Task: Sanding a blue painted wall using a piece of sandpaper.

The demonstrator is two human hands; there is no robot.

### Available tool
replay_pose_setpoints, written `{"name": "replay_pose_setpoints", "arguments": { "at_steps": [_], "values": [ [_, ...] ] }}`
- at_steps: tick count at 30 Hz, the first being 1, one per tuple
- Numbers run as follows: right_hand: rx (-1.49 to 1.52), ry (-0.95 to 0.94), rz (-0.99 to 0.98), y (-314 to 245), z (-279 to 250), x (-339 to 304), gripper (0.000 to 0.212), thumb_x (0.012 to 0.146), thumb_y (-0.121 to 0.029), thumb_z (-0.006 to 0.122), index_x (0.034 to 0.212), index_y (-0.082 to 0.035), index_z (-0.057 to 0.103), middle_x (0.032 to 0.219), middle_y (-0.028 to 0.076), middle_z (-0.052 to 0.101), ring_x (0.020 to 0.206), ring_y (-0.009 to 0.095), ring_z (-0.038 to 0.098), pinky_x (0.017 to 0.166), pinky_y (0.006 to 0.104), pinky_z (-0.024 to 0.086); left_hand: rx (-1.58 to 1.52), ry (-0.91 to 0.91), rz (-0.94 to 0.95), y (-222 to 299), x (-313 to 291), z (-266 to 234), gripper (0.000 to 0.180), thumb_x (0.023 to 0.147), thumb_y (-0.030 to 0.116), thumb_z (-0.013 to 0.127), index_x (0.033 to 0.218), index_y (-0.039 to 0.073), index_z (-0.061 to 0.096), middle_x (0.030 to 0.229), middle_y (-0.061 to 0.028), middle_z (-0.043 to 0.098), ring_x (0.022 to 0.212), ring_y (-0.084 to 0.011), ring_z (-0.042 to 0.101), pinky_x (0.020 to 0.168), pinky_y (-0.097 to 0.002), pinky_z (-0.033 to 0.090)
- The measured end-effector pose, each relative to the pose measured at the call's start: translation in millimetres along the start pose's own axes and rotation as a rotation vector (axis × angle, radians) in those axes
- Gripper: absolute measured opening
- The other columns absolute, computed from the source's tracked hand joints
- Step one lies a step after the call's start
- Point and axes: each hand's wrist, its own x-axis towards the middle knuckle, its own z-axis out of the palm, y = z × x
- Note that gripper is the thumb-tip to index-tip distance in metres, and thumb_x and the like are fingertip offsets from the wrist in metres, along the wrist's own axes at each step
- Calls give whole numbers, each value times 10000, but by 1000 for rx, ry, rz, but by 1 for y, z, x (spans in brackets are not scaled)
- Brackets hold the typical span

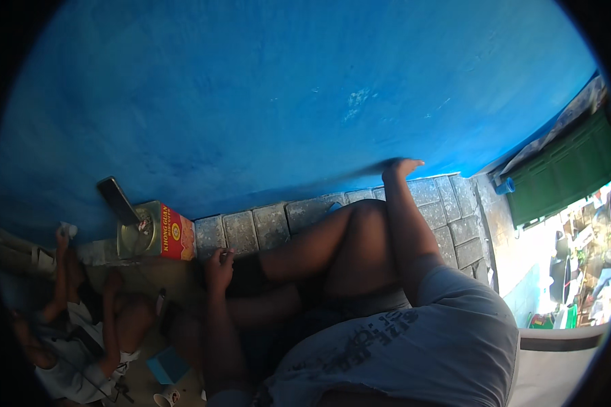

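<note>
My left hand (219, 270) is raised beside my thigh, its fingers curled with the tips close together. A tiny pale spot shows at the fingertips, too small to name. Just left of this hand stands a red and gold square biscuit tin (177, 233). A dark phone (117, 201) rests tilted against the tin's top, where small bits lie. My right hand (403, 167) is held out past my bent knee, close to the blue wall, with its fingers stretched to the right and nothing visible in it. Whether it touches the wall I cannot tell.
A blue wall (305, 102) rises ahead above grey paving blocks (241, 230). At the left sits another person (81, 346), with a white item in one hand. Lower left are a blue box (168, 366) and a cup (166, 397). A green bin (563, 169) stands right.
</note>
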Motion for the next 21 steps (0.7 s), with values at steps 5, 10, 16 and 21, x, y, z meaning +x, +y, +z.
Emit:
{"name": "replay_pose_setpoints", "arguments": {
  "at_steps": [5,10,16,21],
  "values": [
    [75,-225,52,14,18,-30,847,982,-636,113,1525,13,115,1605,189,108,1471,336,161,1210,426,154,45,35,-19,4,4,5,336,890,378,658,984,56,675,765,-132,678,777,-343,673,706,-408,505],
    [170,26,224,-5,9,10,940,927,-753,153,1532,-34,188,1583,143,239,1430,329,243,1182,447,165,103,23,103,-2,5,9,385,895,417,635,997,48,670,795,-144,682,808,-345,674,714,-414,504],
    [78,-346,10,2,15,-104,877,977,-666,125,1533,12,97,1609,163,124,1478,298,133,1213,402,94,171,54,70,2,0,0,410,883,434,643,999,42,668,871,-170,684,842,-354,668,734,-426,505],
    [178,-12,129,-25,20,-58,834,1003,-619,132,1520,36,126,1600,194,131,1468,312,159,1212,372,106,92,45,48,-12,-3,-3,428,877,445,649,1012,39,667,886,-172,684,862,-355,666,741,-428,506]
  ]
}}
